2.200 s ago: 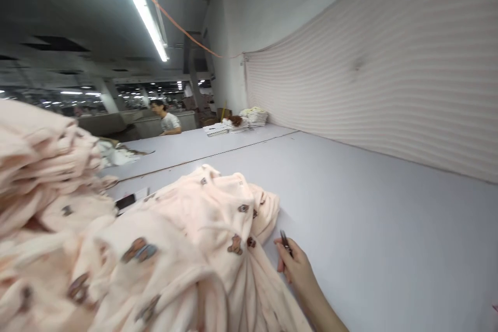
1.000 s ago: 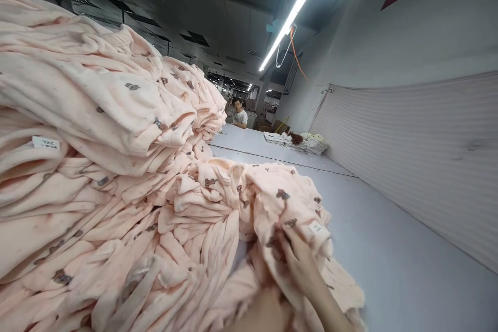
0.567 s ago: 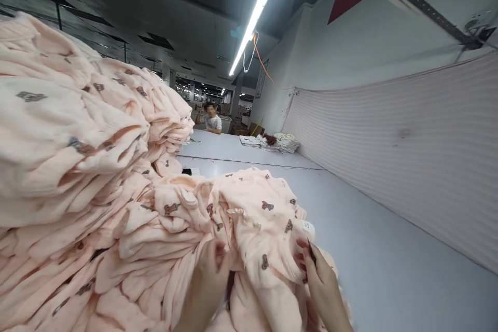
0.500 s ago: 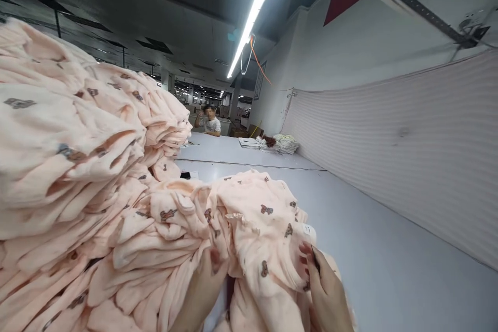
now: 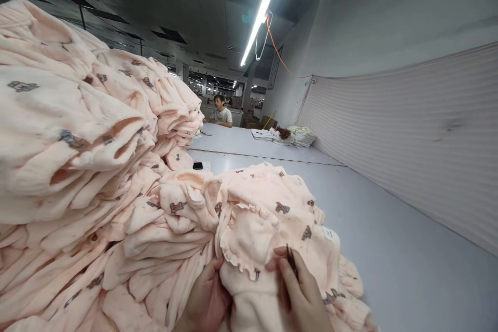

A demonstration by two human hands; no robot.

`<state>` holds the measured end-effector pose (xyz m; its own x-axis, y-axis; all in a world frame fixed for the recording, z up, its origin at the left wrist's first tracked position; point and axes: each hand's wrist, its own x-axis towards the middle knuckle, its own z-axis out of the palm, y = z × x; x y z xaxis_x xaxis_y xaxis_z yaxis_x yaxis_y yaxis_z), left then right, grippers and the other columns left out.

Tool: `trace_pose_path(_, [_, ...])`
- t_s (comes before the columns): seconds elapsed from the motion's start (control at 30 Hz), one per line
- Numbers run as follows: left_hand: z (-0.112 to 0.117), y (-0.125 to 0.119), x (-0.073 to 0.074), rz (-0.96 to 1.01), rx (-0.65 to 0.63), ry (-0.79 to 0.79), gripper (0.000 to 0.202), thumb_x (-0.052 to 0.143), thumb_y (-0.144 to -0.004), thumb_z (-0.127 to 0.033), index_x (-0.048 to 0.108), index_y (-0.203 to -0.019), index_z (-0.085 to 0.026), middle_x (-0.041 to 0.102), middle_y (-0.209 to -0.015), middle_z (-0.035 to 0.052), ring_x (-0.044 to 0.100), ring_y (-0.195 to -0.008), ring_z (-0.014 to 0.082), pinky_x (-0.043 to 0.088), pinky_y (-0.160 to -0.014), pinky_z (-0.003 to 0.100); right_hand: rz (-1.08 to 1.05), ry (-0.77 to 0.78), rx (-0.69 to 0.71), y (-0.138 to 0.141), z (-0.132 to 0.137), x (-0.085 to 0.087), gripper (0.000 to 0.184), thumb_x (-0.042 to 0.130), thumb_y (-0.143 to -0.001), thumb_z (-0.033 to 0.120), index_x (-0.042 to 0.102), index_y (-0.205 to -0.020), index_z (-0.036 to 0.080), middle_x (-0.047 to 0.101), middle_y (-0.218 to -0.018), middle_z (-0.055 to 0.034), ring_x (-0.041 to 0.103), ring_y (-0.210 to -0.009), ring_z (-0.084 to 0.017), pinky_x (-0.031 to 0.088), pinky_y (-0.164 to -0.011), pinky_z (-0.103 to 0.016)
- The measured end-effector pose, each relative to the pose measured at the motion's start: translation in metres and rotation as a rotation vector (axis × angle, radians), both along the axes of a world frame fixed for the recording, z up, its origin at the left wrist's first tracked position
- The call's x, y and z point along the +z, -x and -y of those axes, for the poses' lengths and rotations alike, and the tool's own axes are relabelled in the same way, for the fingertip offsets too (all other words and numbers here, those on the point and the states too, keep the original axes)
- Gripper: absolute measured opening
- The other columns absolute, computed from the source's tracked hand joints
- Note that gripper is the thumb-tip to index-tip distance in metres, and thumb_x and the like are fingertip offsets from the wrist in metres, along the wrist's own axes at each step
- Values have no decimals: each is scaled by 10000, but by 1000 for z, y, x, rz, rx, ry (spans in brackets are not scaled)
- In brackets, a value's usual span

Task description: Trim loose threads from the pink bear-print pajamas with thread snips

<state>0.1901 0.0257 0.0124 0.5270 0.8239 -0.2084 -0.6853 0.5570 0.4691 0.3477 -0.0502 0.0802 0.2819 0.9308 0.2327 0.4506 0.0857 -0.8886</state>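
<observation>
I have a soft pink garment (image 5: 295,223) with little bear pictures on it right in front of me, lying on the pale table (image 5: 392,228). It has a frilly patch (image 5: 251,238) that may be a pocket. Half a second ago, my right hand (image 5: 304,293) was over by the white tag (image 5: 329,234). Now it has come in close, just beside the frilly patch. The patch has opened out too: before, I could see only a bit of its wavy edge, and now most of it shows. I think that means the work is at the patch now, and the frill is easy to see.

My right fingers are closed around a thin dark tool (image 5: 291,260), maybe small snips. Its tip sticks up past my fingers. I can't tell if its blades are apart or together. My left hand (image 5: 210,293) is on the other side, with its thumb touching the edge of the garment. Its fingers curl partly under the cloth, so I can't tell if they pinch it.

On my left is a big heap of pink clothes (image 5: 89,124). Past the garment lies a small black thing (image 5: 198,165), and far off sits a person in a white shirt (image 5: 222,115).
</observation>
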Motion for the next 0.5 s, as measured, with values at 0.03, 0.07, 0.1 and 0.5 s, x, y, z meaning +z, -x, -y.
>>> trace_pose_path(0.03, [1, -2, 2, 36, -27, -9, 445, 516, -880, -302, 519, -1291, -133, 686, -1173, 119, 587, -1163, 267, 388, -1062, 423, -7, -5, -24, -4, 1, 1, 313, 398, -943, 483, 539, -1057, 229, 695, -893, -30, 653, -720, -173, 512, -671, -243])
trace_pose_path(0.07, [3, -6, 5, 55, -54, -22, 483, 522, -886, -338, 487, -1327, -146, 667, -1210, 120, 575, -1179, 271, 380, -1070, 427, 2, -23, -42, -7, 3, 1, 289, 428, -932, 477, 529, -1045, 231, 686, -867, -19, 649, -737, -173, 505, -676, -238])
trace_pose_path(0.1, [6, -10, 9, 56, -68, -39, 525, 545, -880, -344, 448, -1361, -157, 649, -1239, 122, 565, -1191, 274, 376, -1074, 429, 28, -45, -50, -10, 7, 1, 268, 466, -917, 463, 528, -1038, 232, 678, -846, -11, 646, -774, -177, 500, -697, -235])
trace_pose_path(0.5, [17, -20, 57, -110, -52, -71, 740, 751, -696, -292, 445, -1361, -188, 700, -1138, 139, 635, -1071, 344, 477, -960, 487, 715, -184, -20, -10, 20, 2, 237, 480, -910, 285, 616, -1102, 262, 692, -955, -44, 669, -833, -205, 501, -668, -253])
